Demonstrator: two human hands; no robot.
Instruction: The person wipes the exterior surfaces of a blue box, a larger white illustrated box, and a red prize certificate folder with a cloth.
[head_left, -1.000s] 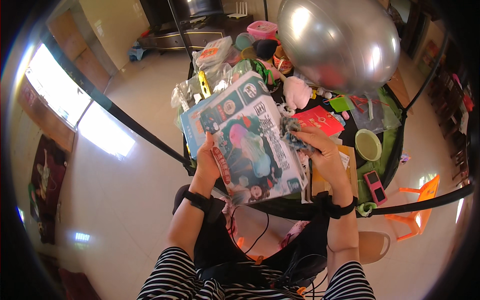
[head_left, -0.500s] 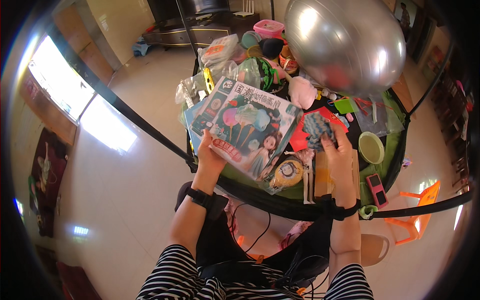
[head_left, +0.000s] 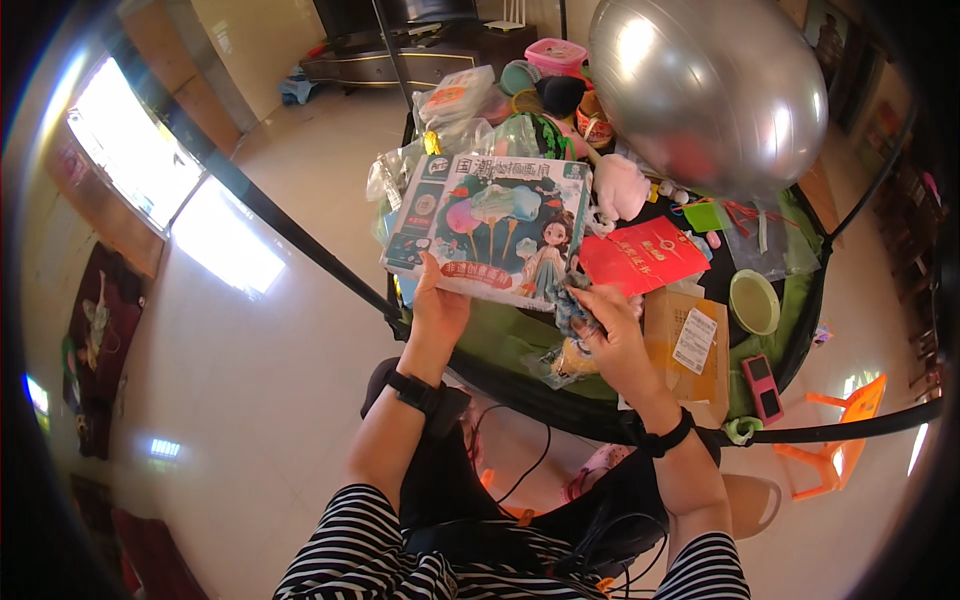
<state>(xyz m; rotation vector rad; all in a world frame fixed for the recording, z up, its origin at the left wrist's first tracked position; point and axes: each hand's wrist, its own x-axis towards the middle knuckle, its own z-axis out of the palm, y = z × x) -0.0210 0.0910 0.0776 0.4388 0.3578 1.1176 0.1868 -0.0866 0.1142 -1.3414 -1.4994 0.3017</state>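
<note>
A flat craft-kit box [head_left: 505, 215], printed with coloured round fans and a cartoon girl, is held up tilted over the cluttered round table. My left hand [head_left: 440, 308] grips its lower left edge, thumb on the front and fingers hidden beneath. In my right hand [head_left: 618, 340] is a crumpled blue-grey patterned cloth [head_left: 572, 308], closed between thumb and fingers. The cloth is at the box's lower right corner, apparently touching it. Under my right hand, a yellow item in clear plastic [head_left: 572, 362] is partly covered.
A large silver ball [head_left: 715, 95] rests at the back right. Near it lie a red paper [head_left: 645, 255], a cardboard box [head_left: 665, 335], a pale green bowl [head_left: 754, 302] and a pink device [head_left: 763, 388]. Black poles rise around the table. An orange stool [head_left: 840, 435] stands on the right.
My right hand has brought the cloth left and down, from over the red paper to the box's corner. The box has turned more level, and the red paper is more exposed.
</note>
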